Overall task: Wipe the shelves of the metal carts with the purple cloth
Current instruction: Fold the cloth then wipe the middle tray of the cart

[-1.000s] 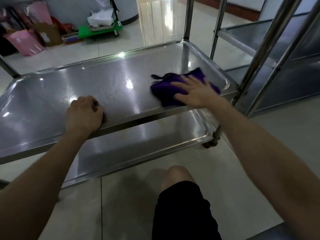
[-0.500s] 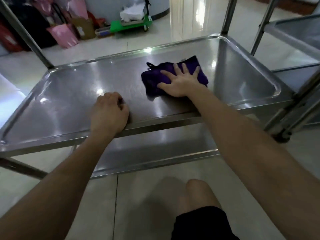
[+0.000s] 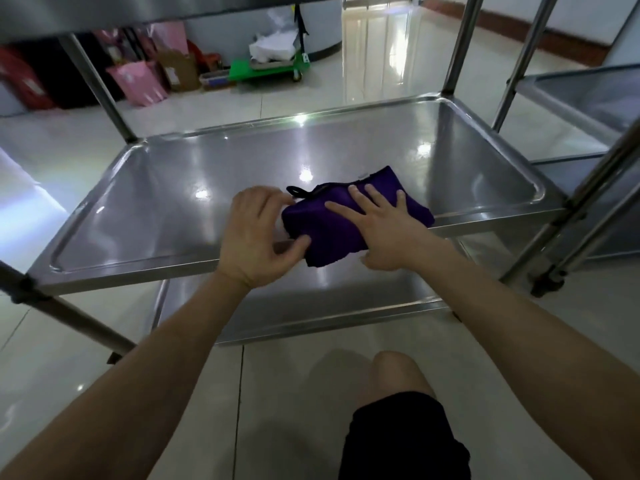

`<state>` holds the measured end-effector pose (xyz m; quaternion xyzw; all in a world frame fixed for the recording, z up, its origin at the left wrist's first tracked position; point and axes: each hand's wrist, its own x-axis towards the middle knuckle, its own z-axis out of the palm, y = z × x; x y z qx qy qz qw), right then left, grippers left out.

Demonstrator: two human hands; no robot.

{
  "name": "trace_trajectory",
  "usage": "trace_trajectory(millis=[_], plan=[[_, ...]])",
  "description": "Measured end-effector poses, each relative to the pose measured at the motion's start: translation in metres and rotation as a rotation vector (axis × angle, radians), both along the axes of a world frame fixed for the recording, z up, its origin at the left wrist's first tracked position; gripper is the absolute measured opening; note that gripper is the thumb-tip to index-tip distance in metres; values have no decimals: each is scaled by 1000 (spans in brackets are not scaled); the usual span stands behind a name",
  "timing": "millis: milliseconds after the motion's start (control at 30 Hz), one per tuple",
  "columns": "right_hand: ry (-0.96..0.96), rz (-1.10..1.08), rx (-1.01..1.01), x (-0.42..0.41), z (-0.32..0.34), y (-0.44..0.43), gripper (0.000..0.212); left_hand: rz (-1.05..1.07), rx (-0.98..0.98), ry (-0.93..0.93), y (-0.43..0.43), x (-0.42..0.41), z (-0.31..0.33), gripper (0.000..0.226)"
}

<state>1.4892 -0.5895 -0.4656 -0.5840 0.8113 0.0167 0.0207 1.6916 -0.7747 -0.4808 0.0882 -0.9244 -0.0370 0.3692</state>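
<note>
Pressing purple cloth (image 3: 311,226) flat under right hand (image 3: 384,230) (fingers spread). Gripping its left end with left hand (image 3: 252,237).

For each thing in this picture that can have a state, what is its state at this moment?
purple cloth: folded, lying on the middle shelf at its front edge.
left hand: fingers and thumb curled round the cloth's left end.
right hand: flat, fingers spread, pressing on the cloth.
middle shelf: shiny, carrying the cloth.
lower shelf: partly hidden under the middle shelf.
</note>
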Motion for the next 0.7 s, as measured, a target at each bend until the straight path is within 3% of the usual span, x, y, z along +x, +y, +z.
trace_trajectory(millis=[67, 133, 267, 333, 400, 467, 567, 700], plan=[[-6, 6, -19, -3, -1, -1, 114, -77, -166, -180, 11, 5, -20, 78], [-33, 4, -5, -5, 2, -2, 113, -24, -250, -278, 22, 5, -34, 77], [-35, 15, -5, -1, 10, 8, 110, -40, -172, -94, 33, -8, -26, 38], [-26, 53, -37, 7, 15, 21, 110, -88, -110, -39, 42, -7, -15, 31], [-72, 62, -154, 13, 19, 40, 113, -102, 89, 25, 47, 3, -5, 33], [-190, -18, -384, 17, 22, 62, 93, -83, 327, 101, 49, 19, 7, 29], [-279, -184, -703, 42, 18, 87, 36, -86, 504, 237, 49, 46, 22, 14], [-567, -73, -948, 107, 11, 85, 23, -15, 582, 423, 45, 88, 24, 6]])
